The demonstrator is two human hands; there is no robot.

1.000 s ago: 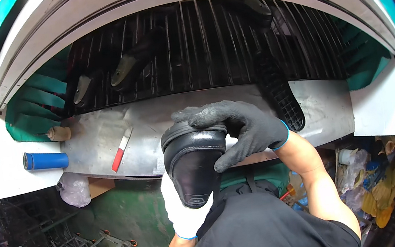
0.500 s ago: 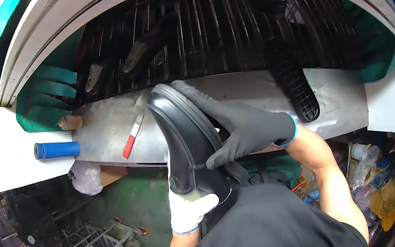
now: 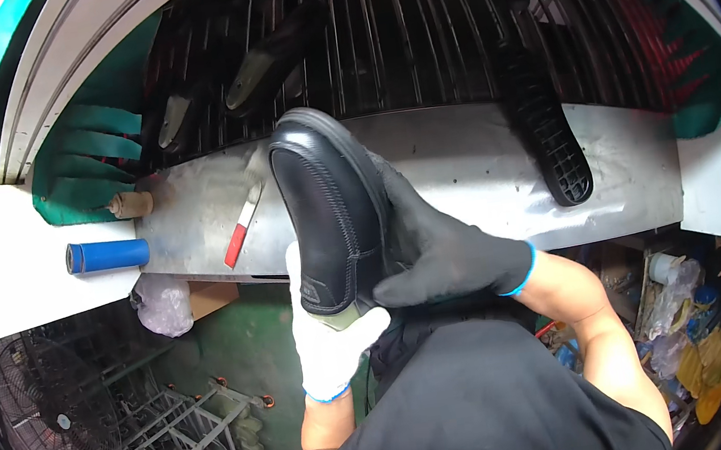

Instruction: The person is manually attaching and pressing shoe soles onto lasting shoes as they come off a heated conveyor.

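Observation:
A black shoe with a thick black sole is held over the near edge of the metal ledge, toe pointing away from me. A pale greenish last shows at its heel opening. My left hand, in a white glove, grips the heel end from below. In a dark grey glove, my right hand wraps the right side along the sole, its thumb near the heel; the fingers behind the shoe are partly hidden. To the right, a loose black sole lies across the ledge with its gridded face up.
A brush with a red handle lies on the metal ledge. Left are a blue cylinder and a brown bottle. Several dark shoe parts rest on the slatted rack behind. A metal cart and a fan stand lower left.
The shoe has rolled so more of its upper faces me and it stands more upright. My right hand has slid lower along its side, and the sole's edge shows less.

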